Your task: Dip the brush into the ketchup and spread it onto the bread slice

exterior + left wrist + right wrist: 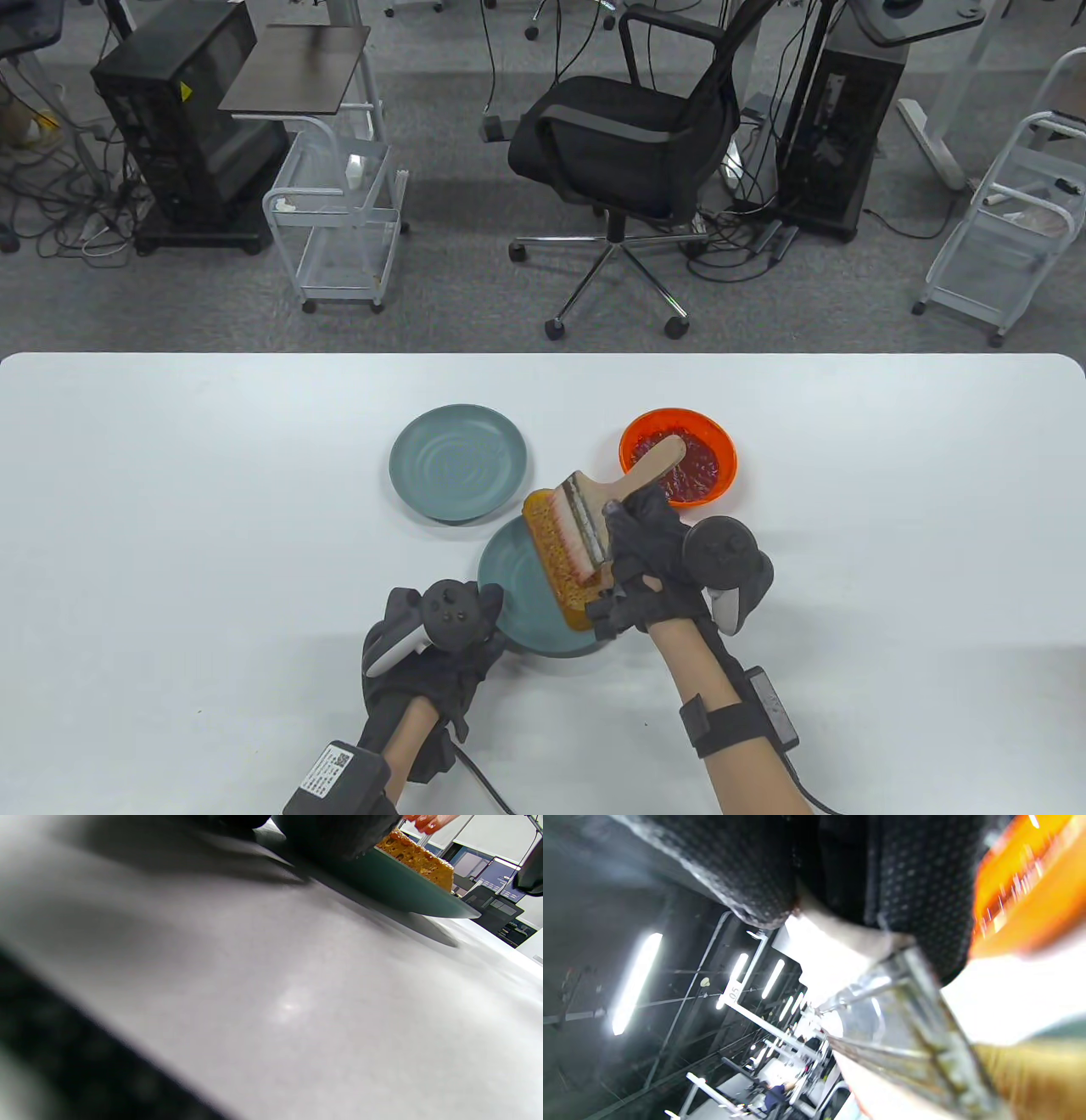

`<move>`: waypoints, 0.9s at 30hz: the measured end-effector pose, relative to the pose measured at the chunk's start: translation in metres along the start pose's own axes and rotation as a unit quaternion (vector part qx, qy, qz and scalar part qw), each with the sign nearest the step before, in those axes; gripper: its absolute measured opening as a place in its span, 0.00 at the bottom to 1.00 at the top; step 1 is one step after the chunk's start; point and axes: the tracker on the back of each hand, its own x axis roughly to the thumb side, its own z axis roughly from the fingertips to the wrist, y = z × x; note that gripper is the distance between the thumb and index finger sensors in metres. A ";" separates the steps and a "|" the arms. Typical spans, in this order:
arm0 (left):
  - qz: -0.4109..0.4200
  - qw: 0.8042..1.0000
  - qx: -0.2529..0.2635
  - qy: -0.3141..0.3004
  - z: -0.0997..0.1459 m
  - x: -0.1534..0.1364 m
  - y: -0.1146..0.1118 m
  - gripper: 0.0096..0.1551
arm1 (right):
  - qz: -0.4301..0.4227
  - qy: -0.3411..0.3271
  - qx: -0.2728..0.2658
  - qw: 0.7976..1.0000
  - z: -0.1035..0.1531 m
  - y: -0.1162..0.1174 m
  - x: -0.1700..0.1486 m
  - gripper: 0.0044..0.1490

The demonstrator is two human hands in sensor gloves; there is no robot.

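Observation:
A bread slice point(553, 556) lies on a teal plate point(509, 586) near the table's front middle. My right hand point(638, 552) grips a wide wooden brush point(594, 509) by the ferrule and handle base. Its reddened bristles rest on the bread's top. The handle points toward an orange bowl of ketchup point(678, 456) at the back right. My left hand point(441, 637) rests on the plate's left rim; its fingers are hidden under the tracker. In the left wrist view the plate point(398, 887) and the bread point(418, 859) show at the top right. The right wrist view shows the metal ferrule point(899, 1014) and the orange bowl point(1022, 895), blurred.
A second teal plate point(457, 461) stands empty behind and left of the first. The table's far edge point(543, 355) lies beyond it, with an office chair point(628, 144) and carts on the floor behind.

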 end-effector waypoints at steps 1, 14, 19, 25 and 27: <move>0.000 1.000 0.000 0.000 0.000 0.000 0.000 0.34 | 0.002 0.017 0.005 1.000 0.002 0.003 -0.004 0.29; 0.000 1.000 0.000 0.000 0.000 0.000 0.000 0.34 | 0.036 -0.026 -0.010 0.999 0.008 -0.004 0.009 0.29; 0.000 1.000 0.001 0.001 0.000 0.000 0.000 0.34 | 0.107 -0.033 0.012 0.994 0.010 0.004 0.008 0.29; 0.003 1.000 0.000 -0.001 -0.001 -0.001 0.001 0.34 | 0.176 -0.073 -0.037 0.981 0.008 -0.015 0.016 0.29; 0.002 1.000 -0.001 -0.001 -0.001 -0.001 0.000 0.34 | 0.159 -0.072 -0.048 0.983 0.009 -0.017 0.017 0.29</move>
